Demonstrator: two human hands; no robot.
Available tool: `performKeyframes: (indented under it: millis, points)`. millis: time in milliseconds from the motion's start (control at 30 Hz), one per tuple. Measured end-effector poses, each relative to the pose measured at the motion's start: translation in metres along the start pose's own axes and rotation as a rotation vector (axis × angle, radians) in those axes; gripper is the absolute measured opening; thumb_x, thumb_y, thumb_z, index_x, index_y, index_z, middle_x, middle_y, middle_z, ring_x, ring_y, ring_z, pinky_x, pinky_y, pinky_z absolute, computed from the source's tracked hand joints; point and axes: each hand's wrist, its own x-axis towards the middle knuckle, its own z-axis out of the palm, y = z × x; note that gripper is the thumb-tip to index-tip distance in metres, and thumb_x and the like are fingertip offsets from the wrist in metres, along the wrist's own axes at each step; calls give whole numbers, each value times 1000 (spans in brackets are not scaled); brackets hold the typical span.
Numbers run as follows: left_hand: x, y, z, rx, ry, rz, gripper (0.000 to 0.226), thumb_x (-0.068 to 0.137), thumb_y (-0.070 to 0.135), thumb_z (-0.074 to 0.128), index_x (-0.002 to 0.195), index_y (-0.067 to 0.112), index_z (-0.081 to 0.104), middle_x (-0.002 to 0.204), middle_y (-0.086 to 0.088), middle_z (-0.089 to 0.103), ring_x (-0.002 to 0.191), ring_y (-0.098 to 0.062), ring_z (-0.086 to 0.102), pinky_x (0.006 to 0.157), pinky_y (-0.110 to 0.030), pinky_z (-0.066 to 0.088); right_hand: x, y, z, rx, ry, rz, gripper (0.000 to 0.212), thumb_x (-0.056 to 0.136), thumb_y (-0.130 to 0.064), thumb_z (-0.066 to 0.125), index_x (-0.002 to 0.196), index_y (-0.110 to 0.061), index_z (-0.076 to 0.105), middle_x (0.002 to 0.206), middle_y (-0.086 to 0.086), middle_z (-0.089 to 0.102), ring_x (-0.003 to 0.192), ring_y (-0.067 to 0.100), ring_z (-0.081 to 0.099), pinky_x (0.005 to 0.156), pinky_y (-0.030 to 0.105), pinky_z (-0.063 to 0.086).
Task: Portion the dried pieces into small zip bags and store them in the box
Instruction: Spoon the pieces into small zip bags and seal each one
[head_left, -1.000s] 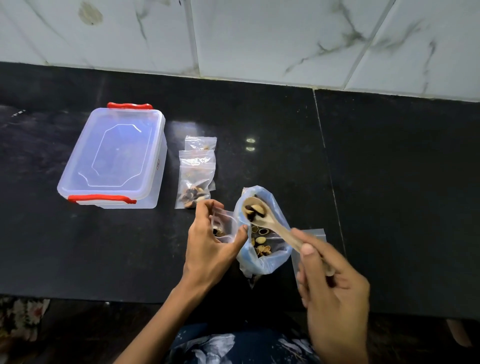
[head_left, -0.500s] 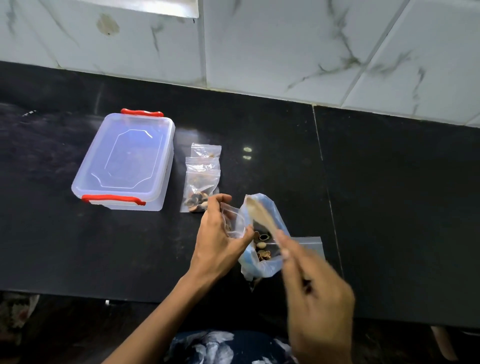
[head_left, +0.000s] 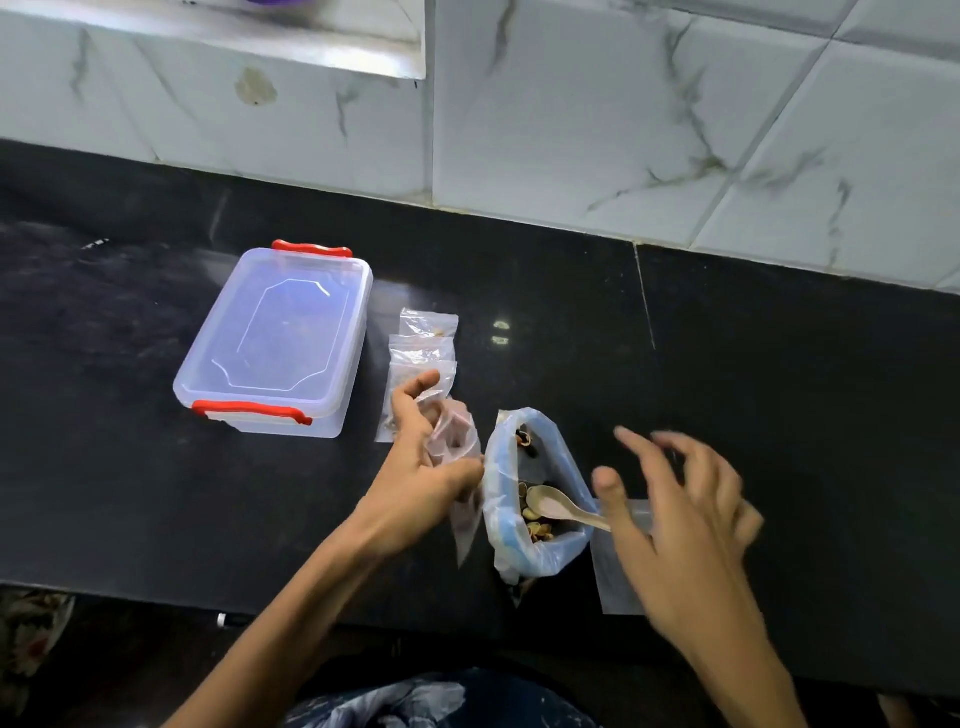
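A small zip bag (head_left: 453, 441) is gripped by the fingers of the left hand (head_left: 423, 467) above the dark surface (head_left: 779, 364). The right hand (head_left: 680, 514) is held with fingers spread, grasping nothing. A wooden spoon (head_left: 558, 506) is left among dried pieces (head_left: 535, 525) in the blue bag (head_left: 540, 556). Two filled bags (head_left: 423, 353) are seen beside the closed box (head_left: 275, 338).

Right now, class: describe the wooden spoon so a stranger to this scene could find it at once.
Start at the black counter under the marble-tiled wall. Near its front edge, right of the red-latched clear box, stands an open bluish plastic bag of dried pieces. The wooden spoon lies inside it, handle over the rim towards the right hand: the only wooden item.
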Motion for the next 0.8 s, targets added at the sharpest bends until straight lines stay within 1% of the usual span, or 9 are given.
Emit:
performKeyframes:
  millis: [67, 133, 200, 300, 367, 433, 533, 633, 800]
  points:
    - [0, 5, -3, -257, -48, -75, 91, 52, -5, 47, 130, 36, 24, 121, -3, 49, 82, -15, 66, 75, -27, 53, 11, -25, -8, 350, -83, -193, 57, 74, -84, 16, 120, -58, 38, 121, -34, 23, 117, -15, 13, 107, 30, 16]
    - [1, 8, -7, -436, -83, -110, 94, 45, -7, 39, 131, 29, 29, 121, -10, 54, 78, -22, 69, 72, -32, 57, 28, -48, -5, 547, -261, -250, 41, 75, -80, 28, 104, -58, 46, 119, -30, 30, 121, -9, 20, 108, 31, 21]
    - [1, 10, -11, -526, -120, -125, 94, 40, -5, 41, 129, 23, 34, 108, -14, 63, 77, -28, 68, 69, -33, 58, 41, -68, 1, 605, -341, -279, 33, 73, -70, 35, 91, -49, 53, 117, -21, 41, 121, 1, 33, 106, 31, 30]
    - [6, 16, -19, -706, -169, -155, 67, 49, 0, 38, 115, 10, 42, 90, -20, 64, 72, -30, 65, 64, -38, 57, 51, -80, 7, 905, -326, -233, 27, 85, -47, 56, 87, -22, 63, 89, -9, 61, 85, 5, 59, 83, 29, 47]
    - [9, 17, -23, -629, -197, -158, 52, 61, 8, 45, 113, 2, 47, 92, -23, 57, 72, -27, 63, 72, -43, 51, 54, -80, 12, 1019, -246, -202, 22, 90, -31, 59, 89, -9, 61, 75, -3, 60, 71, 9, 57, 73, 29, 48]
    - [10, 15, -25, -407, -96, -148, 48, 77, 16, 56, 120, -5, 49, 98, -25, 59, 77, -24, 63, 80, -50, 50, 57, -79, 18, 1041, -182, -184, 23, 91, -31, 57, 92, -9, 63, 76, 0, 63, 73, 11, 59, 75, 28, 49]
    - [9, 8, -26, -192, 137, 19, 21, 90, 16, 56, 106, 3, 61, 94, -9, 71, 83, -19, 68, 73, -36, 58, 60, -83, 27, 1086, -183, -144, 23, 90, -35, 55, 96, -15, 65, 88, 2, 71, 86, 15, 68, 83, 35, 55]
    - [10, 6, -26, -156, 238, 82, 7, 92, 14, 56, 94, 14, 63, 84, 0, 70, 80, -18, 68, 72, -37, 55, 62, -87, 33, 1091, -198, -140, 25, 91, -35, 55, 98, -14, 66, 90, 4, 72, 88, 17, 69, 86, 40, 55]
    - [15, 6, -27, -171, 297, 57, 8, 87, 20, 62, 81, 15, 61, 81, -5, 66, 72, -19, 65, 55, -28, 50, 65, -92, 36, 1114, -117, -163, 16, 93, -20, 53, 91, -8, 64, 83, 8, 69, 83, 26, 67, 77, 42, 56]
